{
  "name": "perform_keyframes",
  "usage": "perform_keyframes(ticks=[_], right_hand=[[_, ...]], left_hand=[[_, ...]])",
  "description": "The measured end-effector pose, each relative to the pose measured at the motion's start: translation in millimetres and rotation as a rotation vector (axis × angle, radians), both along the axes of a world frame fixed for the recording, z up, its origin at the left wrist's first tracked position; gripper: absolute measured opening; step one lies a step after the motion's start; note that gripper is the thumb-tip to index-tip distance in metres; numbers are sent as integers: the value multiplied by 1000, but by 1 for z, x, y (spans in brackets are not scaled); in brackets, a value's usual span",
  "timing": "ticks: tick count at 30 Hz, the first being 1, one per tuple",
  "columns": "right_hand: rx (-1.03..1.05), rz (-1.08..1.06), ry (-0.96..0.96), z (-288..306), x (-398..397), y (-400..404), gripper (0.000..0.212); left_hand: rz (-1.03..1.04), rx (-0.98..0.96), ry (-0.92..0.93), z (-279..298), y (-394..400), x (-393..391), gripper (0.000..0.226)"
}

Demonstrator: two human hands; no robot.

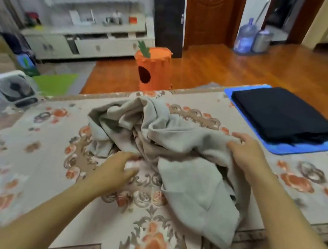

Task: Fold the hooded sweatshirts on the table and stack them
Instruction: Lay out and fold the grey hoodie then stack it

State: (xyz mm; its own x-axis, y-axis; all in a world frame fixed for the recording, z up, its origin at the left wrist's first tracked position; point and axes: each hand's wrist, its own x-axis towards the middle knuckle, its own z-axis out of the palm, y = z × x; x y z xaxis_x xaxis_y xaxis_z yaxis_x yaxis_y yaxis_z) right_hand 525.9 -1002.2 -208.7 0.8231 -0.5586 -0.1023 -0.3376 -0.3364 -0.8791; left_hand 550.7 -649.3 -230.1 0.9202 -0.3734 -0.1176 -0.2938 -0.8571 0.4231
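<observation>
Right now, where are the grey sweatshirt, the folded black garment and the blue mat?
grey sweatshirt [185, 146]: head view, on its crumpled middle.
folded black garment [279, 114]: head view, on its flat top.
blue mat [303, 149]: head view, on its bare near edge.

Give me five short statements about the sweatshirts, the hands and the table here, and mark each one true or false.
1. The grey sweatshirt lies crumpled in the middle of the table. True.
2. The dark sweatshirt is folded and lies on a blue mat. True.
3. The right hand rests on the dark sweatshirt. False: it holds the grey sweatshirt's right edge.
4. The left hand is at the near left edge of the grey sweatshirt. True.
5. The small fan stands on the right end of the table. False: it stands at the far left.
</observation>
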Motion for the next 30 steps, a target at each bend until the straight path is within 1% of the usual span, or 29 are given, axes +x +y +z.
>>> perform_keyframes(ticks=[1, 2, 3, 4, 5, 6, 7, 8, 9, 10, 12, 13, 14, 15, 16, 17, 18, 19, 20, 21, 22, 23, 24, 25, 26, 27, 28, 29, 30], right_hand=[[-20, 22, 74, 1, 4, -2, 47], [-24, 53, 167, 1, 5, -2, 51], [-25, 95, 254, 2, 5, -1, 54], [-46, 141, 327, 4, 5, 1, 55], [-75, 175, 384, 7, 3, 3, 55], [-112, 206, 439, 10, 1, 4, 57], [-134, 238, 485, 10, -1, 5, 59], [-147, 274, 513, 9, -5, 5, 59], [-134, 303, 496, 7, -9, 6, 52], [-99, 292, 416, 6, -12, 5, 40], [9, 109, 139, 8, -15, -1, 21], [52, -19, 3, 11, -17, -8, 18], [74, -113, -87, 17, -20, -13, 21], [40, -135, -81, 17, -24, -20, 29], [-39, -90, 8, 14, -28, -26, 38], [-143, 17, 193, 8, -31, -30, 48], [-248, 137, 408, 2, -34, -29, 52], [-351, 213, 562, -3, -35, -28, 53], [-458, 236, 612, -7, -34, -27, 57], [-538, 209, 580, -7, -31, -24, 64], [-584, 151, 496, -3, -28, -20, 68], [-587, 105, 374, 1, -23, -16, 70], [-569, 97, 251, 5, -17, -10, 71], [-549, 143, 182, 5, -10, -4, 75], [-569, 231, 159, 4, -2, 5, 82], [-609, 333, 168, 2, 3, 14, 90], [-665, 423, 200, -2, 8, 21, 94], [-704, 488, 222, -6, 11, 29, 93], [-708, 539, 239, -11, 12, 38, 83]], left_hand=[[35, -116, -25, -1, -13, -14, 32], [39, -193, -19, 0, -28, -29, 28], [0, -244, 2, 0, -44, -41, 32], [-39, -268, 61, -1, -61, -51, 45], [-78, -251, 110, -5, -77, -58, 64], [-107, -176, 139, -8, -89, -62, 78], [-143, -69, 110, -13, -99, -64, 82], [-172, 35, 67, -17, -106, -65, 75], [-201, 93, -2, -19, -108, -64, 61], [-229, 93, -54, -20, -108, -62, 46], [-230, -61, -61, -17, -92, -54, 22], [-177, -134, -48, -12, -77, -49, 18], [-101, -189, -55, -6, -59, -45, 19], [-33, -234, -68, -1, -35, -43, 20], [32, -251, -51, 5, -12, -43, 18], [88, -231, -2, 6, 12, -45, 14], [111, -152, 75, 8, 32, -49, 10], [131, -26, 162, 7, 49, -53, 10], [173, 103, 223, 5, 63, -58, 13], [233, 178, 209, 5, 72, -61, 18], [305, 175, 133, 7, 74, -64, 20], [361, 92, 33, 12, 69, -66, 19], [387, -52, -45, 19, 58, -70, 14], [390, -210, -62, 23, 42, -73, 5], [372, -335, -19, 28, 21, -77, 10], [340, -405, 72, 29, 0, -83, 25], [276, -375, 138, 27, -23, -91, 43], [201, -247, 146, 23, -44, -95, 61], [149, -84, 111, 17, -62, -97, 73]])
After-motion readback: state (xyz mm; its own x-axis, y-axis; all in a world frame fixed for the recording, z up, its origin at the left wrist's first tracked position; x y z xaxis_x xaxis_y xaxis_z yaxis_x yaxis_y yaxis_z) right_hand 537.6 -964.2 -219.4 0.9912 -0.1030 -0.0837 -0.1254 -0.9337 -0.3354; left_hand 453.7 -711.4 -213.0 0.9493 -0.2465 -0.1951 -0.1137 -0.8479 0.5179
